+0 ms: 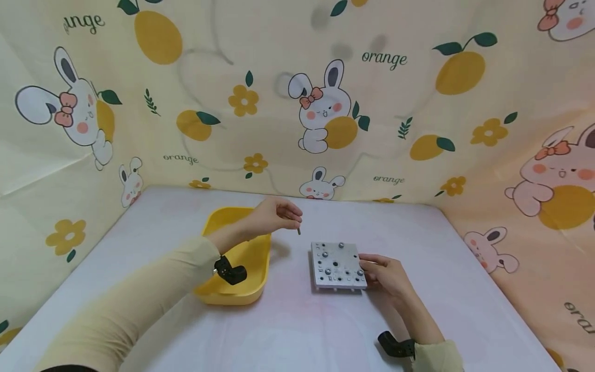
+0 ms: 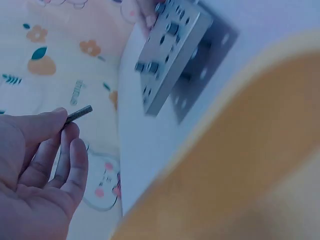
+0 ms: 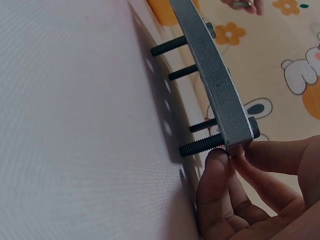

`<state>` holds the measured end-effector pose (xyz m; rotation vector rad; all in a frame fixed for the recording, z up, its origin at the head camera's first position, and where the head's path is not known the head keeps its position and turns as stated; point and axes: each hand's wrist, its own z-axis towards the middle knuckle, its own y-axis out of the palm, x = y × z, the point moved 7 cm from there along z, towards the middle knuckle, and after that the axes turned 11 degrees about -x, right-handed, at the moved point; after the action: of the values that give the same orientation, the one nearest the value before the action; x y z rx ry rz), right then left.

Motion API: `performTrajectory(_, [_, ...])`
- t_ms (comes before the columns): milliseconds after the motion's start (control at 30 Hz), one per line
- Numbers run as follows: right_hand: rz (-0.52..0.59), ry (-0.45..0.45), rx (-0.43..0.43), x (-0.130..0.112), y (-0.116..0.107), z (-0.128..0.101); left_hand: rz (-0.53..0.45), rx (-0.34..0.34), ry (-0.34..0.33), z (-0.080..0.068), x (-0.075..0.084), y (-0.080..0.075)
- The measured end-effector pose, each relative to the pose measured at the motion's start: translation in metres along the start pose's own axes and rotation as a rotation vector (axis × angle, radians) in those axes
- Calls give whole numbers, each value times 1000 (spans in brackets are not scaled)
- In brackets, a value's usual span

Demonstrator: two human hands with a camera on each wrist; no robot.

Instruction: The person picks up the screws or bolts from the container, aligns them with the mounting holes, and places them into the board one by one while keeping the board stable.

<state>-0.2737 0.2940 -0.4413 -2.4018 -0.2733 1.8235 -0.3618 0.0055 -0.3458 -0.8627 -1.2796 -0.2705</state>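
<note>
A small threaded screw (image 2: 80, 114) is pinched between the thumb and fingertips of my left hand (image 1: 274, 215), which is raised past the far right edge of the yellow bin. My right hand (image 1: 385, 274) grips the right edge of a grey metal plate (image 1: 341, 258) with many holes. Several bolts (image 3: 202, 145) pass through this plate, their heads on top and threaded shanks sticking out below. In the right wrist view the plate is held tilted just off the table, its shadow beside it. Whether the screw has a head is hidden by the fingers.
The yellow bin (image 1: 253, 298) stands on the white table (image 1: 297, 336) at the left, under my left forearm; its contents are mostly hidden. A patterned cloth (image 1: 260, 46) with rabbits and oranges hangs behind and at both sides. Each wrist carries a black camera mount (image 1: 396, 345).
</note>
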Motion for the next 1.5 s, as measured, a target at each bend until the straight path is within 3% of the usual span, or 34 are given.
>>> performTrajectory(300, [1,-2,2,-2,2,0,-29,-47,-30,25,-6,32])
performTrajectory(700, [41,-3,0,0,2,1,-23,-29,2,52,-15,50])
performTrajectory(1100, [33,-3,6,-1,3,-1,-20,-27,-31,57,-21,62])
performTrajectory(1500, [31,-5,2,-2,4,-2,75,4,18,59,-22,61])
